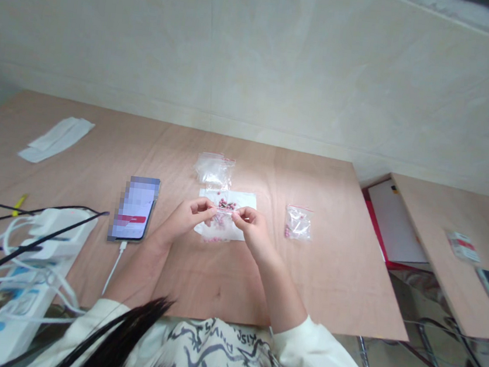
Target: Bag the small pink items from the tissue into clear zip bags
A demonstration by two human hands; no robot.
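My left hand [190, 215] and my right hand [253, 227] are both closed in a pinch, at either end of the top edge of a small clear plastic bag [223, 219]. Pinkish bits show in or through the bag. Under it lies a white sheet [248, 200], partly covered by my hands. A little heap of dark red and pink bead-like pieces [227, 204] rests on the sheet, just beyond my fingertips. Past the sheet is a pile of clear bags [215, 169]. To the right sits another clear bag [299, 223] with small pink pieces inside.
Left of my forearm lies a phone [138, 209] with a white charging cable [113, 267]. White power strips [49, 249] with tangled cables crowd the left edge. Folded white paper [56, 139] lies at the back left. A second table [458, 202] stands to the right, across a gap.
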